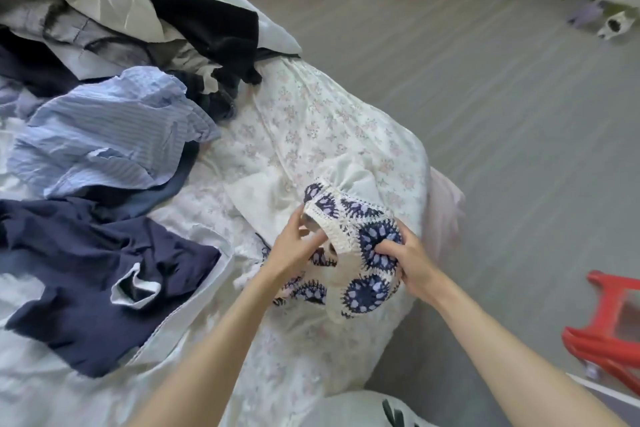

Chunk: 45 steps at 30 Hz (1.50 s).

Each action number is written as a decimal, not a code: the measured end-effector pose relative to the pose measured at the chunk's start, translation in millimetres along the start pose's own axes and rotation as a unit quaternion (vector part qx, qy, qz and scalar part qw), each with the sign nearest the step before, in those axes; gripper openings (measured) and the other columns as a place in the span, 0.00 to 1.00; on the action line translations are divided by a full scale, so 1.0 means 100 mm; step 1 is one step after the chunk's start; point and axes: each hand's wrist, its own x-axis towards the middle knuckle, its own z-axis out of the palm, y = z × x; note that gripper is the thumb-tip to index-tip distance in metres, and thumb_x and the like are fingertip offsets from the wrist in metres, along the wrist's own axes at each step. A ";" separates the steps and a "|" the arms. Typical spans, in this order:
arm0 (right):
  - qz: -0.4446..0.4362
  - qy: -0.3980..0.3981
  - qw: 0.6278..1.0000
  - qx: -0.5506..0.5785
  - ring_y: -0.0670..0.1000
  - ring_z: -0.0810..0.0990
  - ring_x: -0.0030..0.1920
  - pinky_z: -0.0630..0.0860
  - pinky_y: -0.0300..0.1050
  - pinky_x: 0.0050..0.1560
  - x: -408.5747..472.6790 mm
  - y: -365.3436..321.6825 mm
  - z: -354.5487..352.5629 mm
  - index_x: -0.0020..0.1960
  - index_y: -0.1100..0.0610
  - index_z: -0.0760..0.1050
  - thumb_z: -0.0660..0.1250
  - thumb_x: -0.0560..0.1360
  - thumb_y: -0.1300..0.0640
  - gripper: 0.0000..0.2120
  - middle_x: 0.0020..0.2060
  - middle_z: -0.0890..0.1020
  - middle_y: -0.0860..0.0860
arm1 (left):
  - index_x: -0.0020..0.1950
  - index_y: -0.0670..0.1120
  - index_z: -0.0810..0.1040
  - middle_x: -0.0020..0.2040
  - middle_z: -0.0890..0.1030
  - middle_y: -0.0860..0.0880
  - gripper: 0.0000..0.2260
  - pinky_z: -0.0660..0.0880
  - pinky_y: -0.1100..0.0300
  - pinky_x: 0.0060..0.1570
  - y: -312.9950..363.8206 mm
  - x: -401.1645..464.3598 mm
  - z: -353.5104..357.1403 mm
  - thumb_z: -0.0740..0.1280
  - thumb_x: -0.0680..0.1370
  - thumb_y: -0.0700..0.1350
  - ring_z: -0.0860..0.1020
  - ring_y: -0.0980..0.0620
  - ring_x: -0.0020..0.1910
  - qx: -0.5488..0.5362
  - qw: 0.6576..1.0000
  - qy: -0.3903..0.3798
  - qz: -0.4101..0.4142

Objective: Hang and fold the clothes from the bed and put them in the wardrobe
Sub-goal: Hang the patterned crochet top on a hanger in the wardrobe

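Head view: a person stands at the corner of a bed (346, 135) covered with a pale flowered sheet, looking down at both hands.
Progress: early, by my reading; no hanger and no wardrobe show in this view, and nothing on the bed looks folded.
Step in hand: 1 garment, a crochet top (360, 253), is being handled, probably straightened for folding.
Left to do: a striped blue shirt (104, 139), a navy garment (97, 274) and a mixed heap of dark and cream clothes (145, 10) lie loose and crumpled across the bed.
Crochet top, look: cream yarn with round navy and lilac flower patches and a cream ribbed edge; it is bunched and limp, with part of it hanging down under the hands.
Crochet top, place: held just above the near corner of the bed, its lower part touching or almost touching the sheet; I cannot tell which.
Left hand (294, 250): its fingers pinch the cream edge at what looks like an opening of the top.
Right hand (408, 260): its fingers curl into the patterned part and grip it.
Handling guess: the open knit should stretch and sag, so it likely suits folding better than hanging.
Around: grey floor (502, 114) and a red plastic stool (609, 326) to the right.
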 end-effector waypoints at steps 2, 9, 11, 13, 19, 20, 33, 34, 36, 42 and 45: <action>-0.009 -0.019 0.999 -0.025 0.50 0.82 0.51 0.79 0.48 0.49 -0.20 0.01 -0.16 0.57 0.43 0.72 0.69 0.61 0.56 0.25 0.51 0.83 0.48 | 0.68 0.46 0.67 0.61 0.77 0.44 0.23 0.78 0.56 0.52 0.17 -0.07 0.24 0.68 0.74 0.48 0.78 0.50 0.54 -0.065 0.997 -0.039 -0.012; -0.024 0.042 0.994 -0.094 0.42 0.81 0.41 0.75 0.37 0.41 -1.12 -0.01 -1.13 0.51 0.46 0.74 0.63 0.59 0.48 0.20 0.44 0.83 0.48 | 0.62 0.48 0.77 0.66 0.70 0.46 0.17 0.70 0.59 0.61 0.92 -0.36 1.06 0.68 0.74 0.36 0.71 0.51 0.61 0.217 0.941 -0.017 0.259; -0.032 0.074 0.990 -0.112 0.40 0.81 0.41 0.74 0.34 0.41 -1.42 0.07 -1.46 0.49 0.47 0.75 0.63 0.64 0.51 0.14 0.44 0.82 0.47 | 0.54 0.42 0.81 0.54 0.81 0.44 0.09 0.75 0.55 0.51 1.15 -0.51 1.39 0.65 0.77 0.36 0.78 0.47 0.52 0.299 0.901 -0.098 0.299; -0.030 0.104 0.984 -0.142 0.45 0.80 0.45 0.74 0.38 0.48 -1.80 0.25 -1.82 0.49 0.49 0.75 0.64 0.72 0.56 0.07 0.45 0.82 0.48 | 0.51 0.39 0.80 0.48 0.82 0.43 0.08 0.75 0.56 0.45 1.39 -0.74 1.87 0.62 0.78 0.36 0.79 0.45 0.48 0.303 0.884 -0.169 0.313; -0.070 0.217 0.967 -0.116 0.48 0.74 0.60 0.70 0.36 0.57 -3.20 1.00 -2.59 0.60 0.50 0.72 0.63 0.74 0.68 0.19 0.57 0.77 0.46 | 0.51 0.38 0.79 0.43 0.77 0.48 0.08 0.68 0.72 0.33 1.78 -1.61 3.60 0.61 0.77 0.36 0.75 0.51 0.42 0.331 0.815 -0.311 0.360; -0.089 0.224 0.967 -0.082 0.47 0.74 0.60 0.70 0.35 0.56 -3.39 1.07 -2.63 0.59 0.49 0.71 0.65 0.73 0.67 0.19 0.56 0.78 0.44 | 0.50 0.37 0.79 0.42 0.77 0.47 0.08 0.67 0.69 0.33 1.80 -1.75 3.83 0.61 0.76 0.36 0.74 0.51 0.41 0.322 0.814 -0.314 0.367; -0.114 0.610 0.784 -0.029 0.42 0.69 0.27 0.64 0.39 0.29 -5.27 2.24 -3.33 0.43 0.53 0.68 0.58 0.78 0.61 0.06 0.30 0.71 0.46 | 0.49 0.43 0.81 0.48 0.83 0.45 0.13 0.76 0.53 0.45 1.60 -3.58 6.10 0.58 0.72 0.38 0.79 0.42 0.46 0.358 0.648 -0.363 0.566; -0.113 0.626 0.771 -0.032 0.42 0.65 0.24 0.61 0.38 0.26 -5.39 2.28 -3.37 0.40 0.52 0.66 0.57 0.78 0.63 0.10 0.28 0.69 0.48 | 0.51 0.42 0.81 0.49 0.82 0.44 0.13 0.76 0.52 0.45 1.61 -3.59 6.19 0.59 0.72 0.35 0.79 0.42 0.46 0.354 0.636 -0.357 0.586; -0.113 0.670 0.732 -0.054 0.43 0.61 0.23 0.57 0.36 0.24 -5.65 2.31 -3.48 0.39 0.53 0.64 0.56 0.78 0.65 0.12 0.27 0.66 0.48 | 0.53 0.41 0.80 0.50 0.80 0.44 0.13 0.75 0.51 0.45 1.62 -3.60 6.36 0.60 0.74 0.34 0.78 0.41 0.46 0.356 0.618 -0.346 0.610; -0.096 0.769 0.619 -0.129 0.43 0.63 0.26 0.61 0.33 0.25 -6.31 2.22 -3.87 0.44 0.59 0.65 0.56 0.76 0.68 0.05 0.27 0.67 0.46 | 0.60 0.43 0.72 0.57 0.74 0.44 0.12 0.72 0.51 0.43 1.57 -3.68 7.00 0.60 0.77 0.40 0.77 0.39 0.48 0.390 0.604 -0.334 0.609; -0.063 0.815 0.567 -0.103 0.43 0.62 0.27 0.62 0.33 0.26 -6.54 2.30 -3.99 0.43 0.59 0.64 0.56 0.76 0.68 0.06 0.27 0.66 0.46 | 0.62 0.43 0.71 0.58 0.73 0.44 0.12 0.74 0.51 0.41 1.54 -3.76 7.35 0.58 0.79 0.40 0.76 0.39 0.46 0.374 0.579 -0.358 0.630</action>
